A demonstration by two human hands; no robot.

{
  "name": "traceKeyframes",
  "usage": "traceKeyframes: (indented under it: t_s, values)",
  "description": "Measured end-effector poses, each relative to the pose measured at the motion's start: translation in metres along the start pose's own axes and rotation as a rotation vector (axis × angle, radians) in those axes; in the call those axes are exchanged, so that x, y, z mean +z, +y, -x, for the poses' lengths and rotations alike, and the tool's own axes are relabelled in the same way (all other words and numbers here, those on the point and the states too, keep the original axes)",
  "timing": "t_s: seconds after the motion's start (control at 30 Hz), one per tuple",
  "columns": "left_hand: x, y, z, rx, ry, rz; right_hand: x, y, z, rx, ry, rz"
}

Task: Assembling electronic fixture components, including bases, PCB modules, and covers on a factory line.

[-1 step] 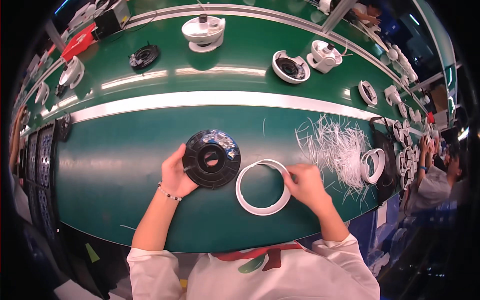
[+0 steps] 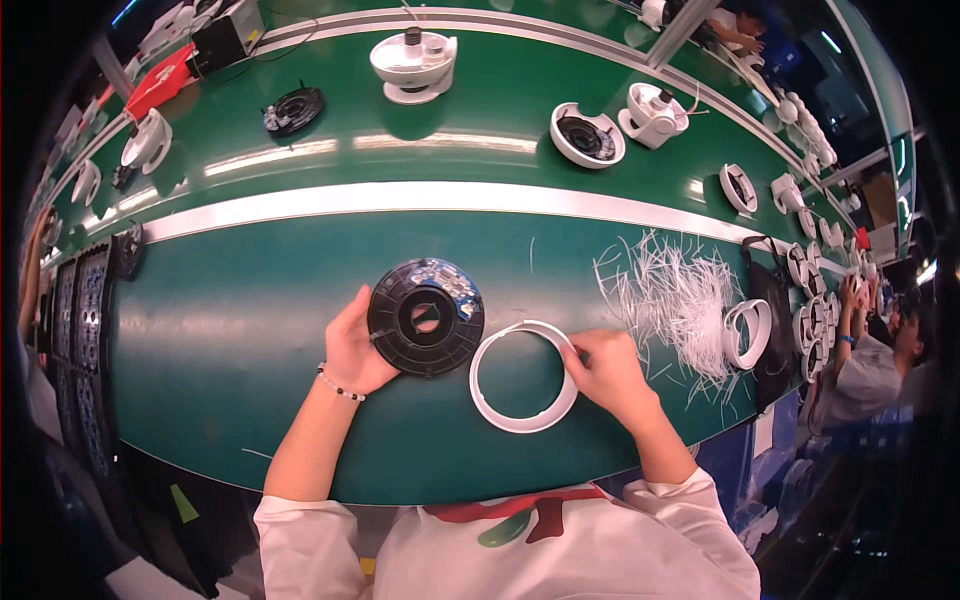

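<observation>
1. Two bare hands over a green desk; glossy top, soft glare at left.
2. Left hand: clamped on edge of black disc, circuit board facing up, centre hole.
3. Right hand: thumb and fingers pinched on white ring, just right of disc; can't tell if ring rests on desk.
4. Desk right side: loose heap of thin white strips, second white ring beside it.
5. Left end: dark trays.
6. Beyond pale rail: shiny green surface, scattered white housings, red bin far left.
7. Room: dim at right, co-worker in pale top, partly blurred.
</observation>
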State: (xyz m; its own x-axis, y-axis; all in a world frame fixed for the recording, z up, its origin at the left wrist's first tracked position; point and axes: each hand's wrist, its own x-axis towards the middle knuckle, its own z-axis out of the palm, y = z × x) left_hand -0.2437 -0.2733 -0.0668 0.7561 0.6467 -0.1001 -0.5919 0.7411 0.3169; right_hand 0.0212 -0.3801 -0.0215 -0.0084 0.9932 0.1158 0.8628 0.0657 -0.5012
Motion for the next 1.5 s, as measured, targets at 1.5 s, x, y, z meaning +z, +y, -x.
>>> traceKeyframes:
  t_s: [1.5]
  values:
    - [0.013,0.002,0.023,0.017,0.168,0.121,0.048,-0.12,-0.055,-0.386,-0.124,-0.312]
